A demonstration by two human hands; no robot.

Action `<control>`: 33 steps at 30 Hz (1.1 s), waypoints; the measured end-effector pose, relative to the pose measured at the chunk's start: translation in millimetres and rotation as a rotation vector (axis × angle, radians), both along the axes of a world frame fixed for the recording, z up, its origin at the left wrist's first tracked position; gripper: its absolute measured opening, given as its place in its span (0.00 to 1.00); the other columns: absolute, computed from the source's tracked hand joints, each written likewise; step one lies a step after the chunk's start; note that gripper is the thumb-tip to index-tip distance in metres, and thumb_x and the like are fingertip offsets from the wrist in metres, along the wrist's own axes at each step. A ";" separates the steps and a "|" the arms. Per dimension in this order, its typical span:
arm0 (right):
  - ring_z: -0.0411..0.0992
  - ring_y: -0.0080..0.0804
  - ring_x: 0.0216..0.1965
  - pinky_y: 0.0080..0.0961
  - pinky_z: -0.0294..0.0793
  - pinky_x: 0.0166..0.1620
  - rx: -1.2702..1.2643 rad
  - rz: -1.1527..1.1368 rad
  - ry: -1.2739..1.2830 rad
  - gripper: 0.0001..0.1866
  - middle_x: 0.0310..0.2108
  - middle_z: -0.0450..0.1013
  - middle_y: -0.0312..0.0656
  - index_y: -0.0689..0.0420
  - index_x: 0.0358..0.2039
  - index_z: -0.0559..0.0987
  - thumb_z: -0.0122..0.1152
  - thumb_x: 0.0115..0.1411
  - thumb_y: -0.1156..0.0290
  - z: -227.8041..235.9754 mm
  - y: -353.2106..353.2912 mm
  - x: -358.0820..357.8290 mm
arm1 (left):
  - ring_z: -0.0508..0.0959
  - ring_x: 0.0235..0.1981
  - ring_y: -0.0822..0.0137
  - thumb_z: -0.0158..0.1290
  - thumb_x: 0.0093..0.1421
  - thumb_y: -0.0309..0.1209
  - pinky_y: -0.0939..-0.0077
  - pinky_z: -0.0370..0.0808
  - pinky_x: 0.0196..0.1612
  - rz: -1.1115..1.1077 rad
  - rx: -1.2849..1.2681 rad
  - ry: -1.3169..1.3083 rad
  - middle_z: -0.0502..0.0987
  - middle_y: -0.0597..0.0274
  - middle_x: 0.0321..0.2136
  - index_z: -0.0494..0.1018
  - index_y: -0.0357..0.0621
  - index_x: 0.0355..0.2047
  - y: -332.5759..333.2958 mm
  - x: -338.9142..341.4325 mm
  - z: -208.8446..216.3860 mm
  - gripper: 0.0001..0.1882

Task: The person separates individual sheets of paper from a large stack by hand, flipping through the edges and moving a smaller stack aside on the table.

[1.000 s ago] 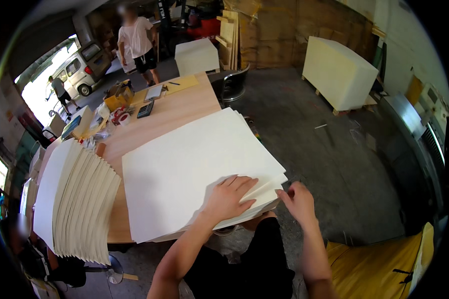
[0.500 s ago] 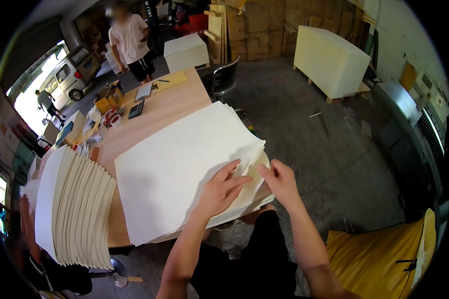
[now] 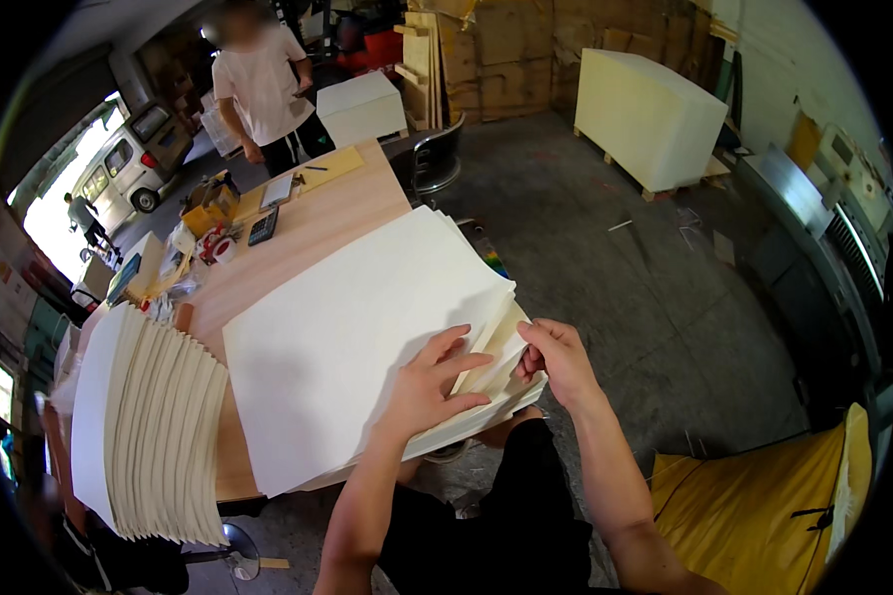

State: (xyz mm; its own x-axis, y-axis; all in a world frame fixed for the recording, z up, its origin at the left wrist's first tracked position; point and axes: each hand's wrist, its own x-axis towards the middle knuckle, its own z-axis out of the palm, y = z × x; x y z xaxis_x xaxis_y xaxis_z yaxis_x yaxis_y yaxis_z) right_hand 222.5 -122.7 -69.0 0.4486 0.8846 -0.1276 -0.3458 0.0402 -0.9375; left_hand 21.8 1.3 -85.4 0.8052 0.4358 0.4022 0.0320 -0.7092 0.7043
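Observation:
A stack of large white paper sheets (image 3: pixel 327 337) lies on the wooden table (image 3: pixel 313 226) in front of me. My left hand (image 3: pixel 429 385) rests on the top sheet near its right edge, fingers spread. At the stack's right corner, the fingers of my right hand (image 3: pixel 562 362) are curled in a pinch on the sheet edges. Several sheets bend up and separate between the two hands. How many sheets the right hand grips is hidden. On the left, a second pile of paper (image 3: pixel 159 426) stands fanned out in layered bundles.
A calculator (image 3: pixel 264 226), a tape roll (image 3: pixel 224 250) and a cardboard box (image 3: pixel 208 203) sit farther along the table. A person (image 3: pixel 263 89) stands at its far end. Beyond are a black chair (image 3: pixel 439 164) and a white block on a pallet (image 3: pixel 645 119). Yellow sheeting (image 3: pixel 744 506) lies lower right.
My right hand's fingers have curled in more at the sheet corner, and the sheet edges there have shifted. My left hand stays nearly in place. The person at the far end has come closer to the table.

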 end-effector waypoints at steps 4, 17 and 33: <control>0.72 0.25 0.20 0.22 0.70 0.25 0.107 -0.021 0.098 0.25 0.16 0.68 0.35 0.55 0.19 0.70 0.60 0.71 0.57 -2.6 -2.1 0.3 | 0.78 0.58 0.53 0.71 0.53 0.36 0.62 0.78 0.59 -0.023 -0.004 -0.034 0.70 0.56 0.65 0.83 0.63 0.54 3.1 0.2 -4.0 0.25; 0.72 0.26 0.19 0.22 0.68 0.24 0.012 0.000 0.046 0.22 0.16 0.69 0.35 0.54 0.20 0.71 0.60 0.71 0.60 0.9 2.8 1.3 | 0.79 0.57 0.51 0.68 0.56 0.39 0.60 0.79 0.58 0.025 0.134 0.034 0.70 0.58 0.64 0.83 0.64 0.49 -6.4 1.2 6.9 0.18; 0.71 0.24 0.19 0.22 0.67 0.23 -0.056 -0.066 -0.181 0.21 0.17 0.69 0.33 0.54 0.20 0.71 0.59 0.71 0.61 -3.4 2.7 -3.4 | 0.81 0.56 0.50 0.62 0.61 0.31 0.60 0.80 0.57 0.074 0.000 -0.021 0.71 0.55 0.64 0.83 0.62 0.51 -8.8 3.0 4.9 0.17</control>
State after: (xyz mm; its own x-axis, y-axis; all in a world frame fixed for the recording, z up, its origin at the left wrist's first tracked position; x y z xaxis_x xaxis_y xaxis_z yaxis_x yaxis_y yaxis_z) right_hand 219.2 -120.0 -72.4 0.5254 0.8464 -0.0874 -0.1697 0.0036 -0.9855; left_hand 24.8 -7.5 -80.6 0.7623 0.4935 0.4187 0.0691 -0.7053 0.7055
